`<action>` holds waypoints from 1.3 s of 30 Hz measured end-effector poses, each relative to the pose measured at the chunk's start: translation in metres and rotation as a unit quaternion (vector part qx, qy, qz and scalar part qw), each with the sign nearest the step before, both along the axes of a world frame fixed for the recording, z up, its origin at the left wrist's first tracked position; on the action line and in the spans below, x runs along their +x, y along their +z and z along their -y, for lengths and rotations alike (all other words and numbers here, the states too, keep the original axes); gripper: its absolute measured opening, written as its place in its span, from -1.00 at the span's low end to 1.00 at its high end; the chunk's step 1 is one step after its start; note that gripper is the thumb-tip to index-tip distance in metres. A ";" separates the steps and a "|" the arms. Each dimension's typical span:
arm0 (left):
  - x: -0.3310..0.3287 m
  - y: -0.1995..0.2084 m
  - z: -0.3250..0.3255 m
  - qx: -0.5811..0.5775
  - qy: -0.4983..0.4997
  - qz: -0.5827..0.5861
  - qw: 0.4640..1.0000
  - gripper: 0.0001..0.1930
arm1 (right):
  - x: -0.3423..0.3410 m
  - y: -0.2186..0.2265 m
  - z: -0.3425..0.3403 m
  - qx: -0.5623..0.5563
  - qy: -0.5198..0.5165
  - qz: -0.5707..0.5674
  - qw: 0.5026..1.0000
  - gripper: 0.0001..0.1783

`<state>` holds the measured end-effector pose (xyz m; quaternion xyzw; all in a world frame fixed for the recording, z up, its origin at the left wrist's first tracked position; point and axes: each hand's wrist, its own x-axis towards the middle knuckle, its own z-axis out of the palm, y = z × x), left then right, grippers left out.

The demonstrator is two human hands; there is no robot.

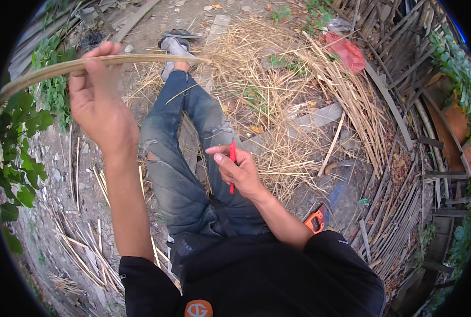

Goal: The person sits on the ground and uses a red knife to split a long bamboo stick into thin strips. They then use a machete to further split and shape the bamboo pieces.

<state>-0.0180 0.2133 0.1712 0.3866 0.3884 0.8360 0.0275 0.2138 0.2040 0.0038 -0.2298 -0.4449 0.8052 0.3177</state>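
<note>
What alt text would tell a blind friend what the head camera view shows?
A person's left hand holds up a long pale strip, while the right hand holds a slim red object over jean-clad legs. Pale slivers lie scattered ahead, and an orange-handled saw lies to the right.

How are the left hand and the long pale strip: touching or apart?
Touching: in the head view, the left hand pinches the pale strip between thumb and fingers.

A red pen-shaped tool (233, 152) stands out against faded blue jeans (164, 185), a tan strip (156, 58) to their upper left, straw-yellow shavings (283, 153) to their right.
</note>
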 end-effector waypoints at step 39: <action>0.099 -0.176 0.144 -0.341 0.049 -0.431 0.834 -0.55 | 0.058 -0.068 -0.125 -0.135 -0.294 -0.038 0.946 -0.66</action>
